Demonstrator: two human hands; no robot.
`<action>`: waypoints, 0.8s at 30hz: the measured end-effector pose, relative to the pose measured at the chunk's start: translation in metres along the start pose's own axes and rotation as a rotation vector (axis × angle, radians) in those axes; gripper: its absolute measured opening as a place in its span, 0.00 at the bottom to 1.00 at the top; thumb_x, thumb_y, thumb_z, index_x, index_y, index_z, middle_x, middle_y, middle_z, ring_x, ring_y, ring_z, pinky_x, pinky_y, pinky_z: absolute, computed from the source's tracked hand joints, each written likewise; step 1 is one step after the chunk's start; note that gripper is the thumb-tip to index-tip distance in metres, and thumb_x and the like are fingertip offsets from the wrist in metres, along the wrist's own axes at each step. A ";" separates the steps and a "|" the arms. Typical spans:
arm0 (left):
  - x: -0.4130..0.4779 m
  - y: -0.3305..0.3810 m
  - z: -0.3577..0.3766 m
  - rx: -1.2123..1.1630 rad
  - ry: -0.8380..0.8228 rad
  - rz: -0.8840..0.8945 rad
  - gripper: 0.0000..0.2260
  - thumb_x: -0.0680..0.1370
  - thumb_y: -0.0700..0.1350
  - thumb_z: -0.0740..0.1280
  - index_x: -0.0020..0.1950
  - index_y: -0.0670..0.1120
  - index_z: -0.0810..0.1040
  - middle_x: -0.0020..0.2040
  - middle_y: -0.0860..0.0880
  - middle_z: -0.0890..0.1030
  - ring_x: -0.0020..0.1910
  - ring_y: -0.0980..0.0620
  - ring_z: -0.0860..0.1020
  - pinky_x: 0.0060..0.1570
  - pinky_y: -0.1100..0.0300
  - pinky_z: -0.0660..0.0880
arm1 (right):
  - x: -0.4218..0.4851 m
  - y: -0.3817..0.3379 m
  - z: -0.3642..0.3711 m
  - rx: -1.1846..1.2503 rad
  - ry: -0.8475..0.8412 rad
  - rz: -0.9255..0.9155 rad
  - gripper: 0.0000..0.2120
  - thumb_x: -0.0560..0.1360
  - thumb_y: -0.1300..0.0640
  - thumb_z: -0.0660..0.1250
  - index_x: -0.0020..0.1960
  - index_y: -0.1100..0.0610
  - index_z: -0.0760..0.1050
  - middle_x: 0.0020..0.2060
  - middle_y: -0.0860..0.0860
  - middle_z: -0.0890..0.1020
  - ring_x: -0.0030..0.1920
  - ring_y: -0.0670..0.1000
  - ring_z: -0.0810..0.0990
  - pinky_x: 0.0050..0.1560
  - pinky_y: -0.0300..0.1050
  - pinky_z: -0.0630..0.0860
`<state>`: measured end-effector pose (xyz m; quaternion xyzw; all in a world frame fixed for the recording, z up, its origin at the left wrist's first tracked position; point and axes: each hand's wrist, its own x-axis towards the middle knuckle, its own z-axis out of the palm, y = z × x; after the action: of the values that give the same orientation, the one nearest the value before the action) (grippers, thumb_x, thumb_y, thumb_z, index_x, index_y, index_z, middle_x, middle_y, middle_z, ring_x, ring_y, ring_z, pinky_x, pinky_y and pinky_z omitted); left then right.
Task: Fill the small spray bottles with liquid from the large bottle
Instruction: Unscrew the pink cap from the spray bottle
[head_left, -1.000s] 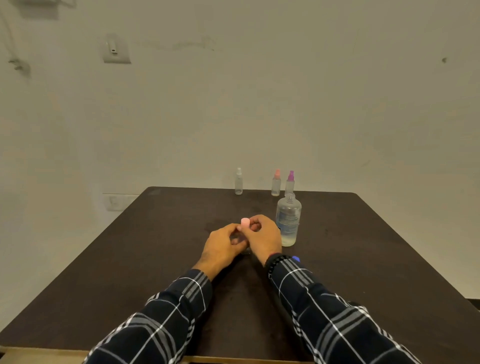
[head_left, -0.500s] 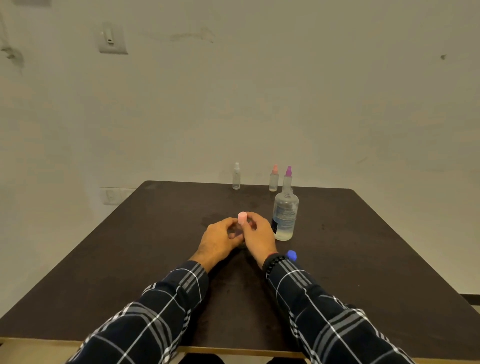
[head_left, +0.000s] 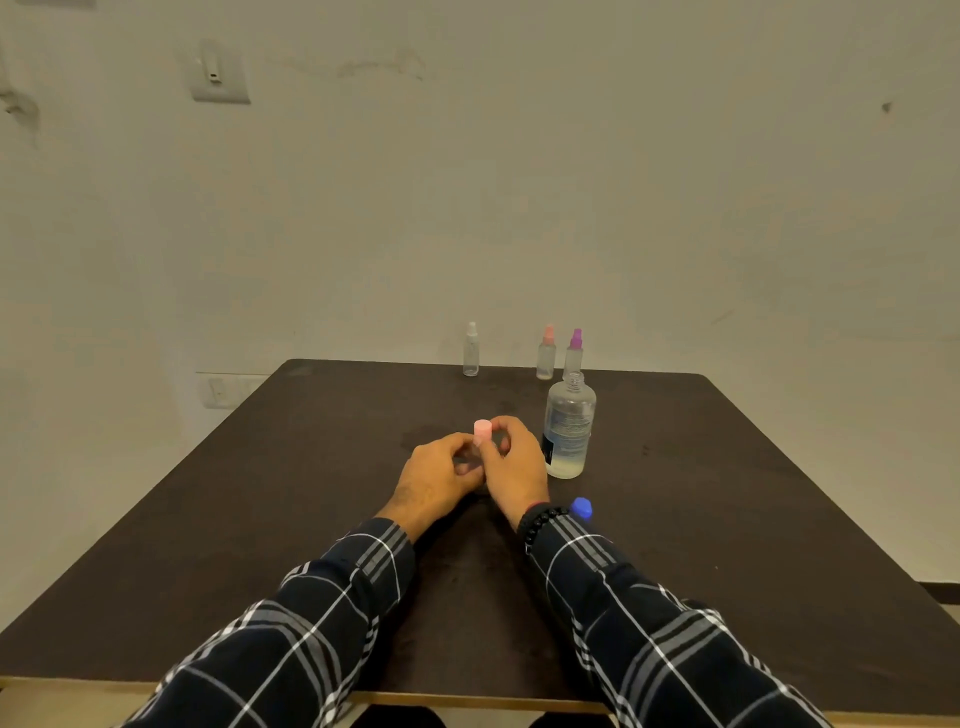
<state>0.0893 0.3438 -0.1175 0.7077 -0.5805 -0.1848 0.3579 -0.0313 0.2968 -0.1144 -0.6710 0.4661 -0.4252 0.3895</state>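
The head camera is my only view. Both hands meet at the middle of the tabletop. The right hand pinches the pink cap between thumb and fingertips. The left hand is curled narrowly just below it, gripping what I take to be the small bottle. Its body is almost wholly hidden by the fingers. One hand steadies while the other turns, so I judge the cap is being screwed on or off, but I cannot tell which.

The large bottle stands upright just beside the right hand, its neck open and liquid low in it, kept near for pouring. Its blue cap lies by the right wrist, out of the way.

At the far edge, well apart, stand the white-topped bottle, orange-topped bottle and purple-topped bottle. All three are capped, and I cannot tell how full they are.
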 end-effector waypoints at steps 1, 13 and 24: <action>0.000 0.000 0.000 0.000 -0.002 -0.003 0.15 0.77 0.51 0.72 0.63 0.56 0.77 0.49 0.61 0.80 0.46 0.66 0.77 0.46 0.67 0.72 | 0.001 0.001 -0.001 -0.003 -0.007 -0.014 0.09 0.80 0.53 0.67 0.60 0.48 0.76 0.53 0.49 0.78 0.51 0.45 0.79 0.48 0.36 0.74; -0.001 0.002 -0.001 0.000 -0.012 -0.021 0.16 0.77 0.51 0.72 0.64 0.55 0.77 0.53 0.58 0.80 0.51 0.60 0.78 0.52 0.63 0.73 | -0.001 -0.004 -0.006 0.062 -0.082 0.056 0.25 0.74 0.47 0.73 0.67 0.50 0.69 0.47 0.47 0.78 0.50 0.48 0.80 0.57 0.46 0.79; 0.000 0.001 0.000 0.032 -0.009 -0.005 0.19 0.77 0.52 0.72 0.67 0.55 0.75 0.51 0.61 0.78 0.49 0.63 0.77 0.52 0.65 0.73 | -0.002 -0.005 -0.010 0.124 -0.101 0.016 0.11 0.82 0.55 0.65 0.64 0.50 0.76 0.53 0.46 0.80 0.54 0.45 0.80 0.57 0.42 0.77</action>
<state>0.0883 0.3440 -0.1164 0.7138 -0.5833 -0.1798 0.3435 -0.0395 0.2991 -0.1074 -0.6623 0.4239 -0.4158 0.4569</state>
